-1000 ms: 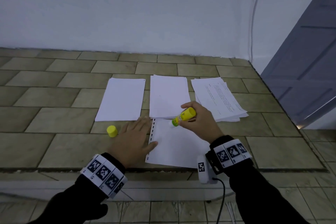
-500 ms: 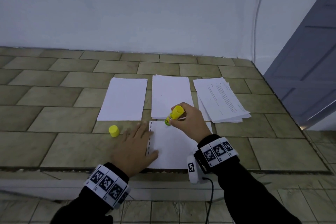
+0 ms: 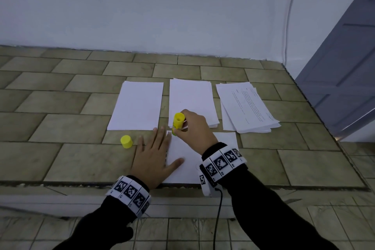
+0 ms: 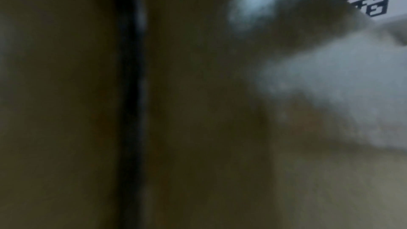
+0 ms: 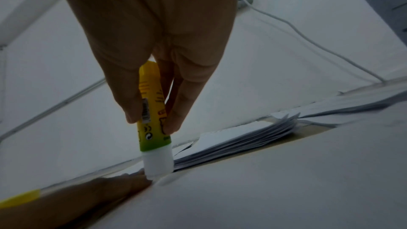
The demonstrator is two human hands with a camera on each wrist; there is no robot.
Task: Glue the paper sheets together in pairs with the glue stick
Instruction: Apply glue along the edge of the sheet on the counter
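A white sheet (image 3: 182,148) with punched holes along its left edge lies near the counter's front edge. My left hand (image 3: 154,154) lies flat with spread fingers on the sheet's left edge. My right hand (image 3: 194,128) grips an uncapped yellow glue stick (image 3: 178,121), nearly upright. Its white tip (image 5: 157,166) touches the sheet (image 5: 264,189) at the far left corner, beside a left fingertip (image 5: 132,178). The yellow cap (image 3: 126,141) stands on the tiles left of my left hand. The left wrist view is dark and blurred.
Behind the sheet lie three paper piles: a blank one (image 3: 138,105) at left, a blank stack (image 3: 191,101) in the middle, a printed stack (image 3: 246,105) at right. A white wall with a cable (image 3: 289,12) backs the tiled counter (image 3: 60,128). A grey door (image 3: 349,71) stands at right.
My right hand has drawn the glue stick leftward along the sheet's far edge to its left corner, and the stick has turned more upright. My left hand stays pressed on the sheet.
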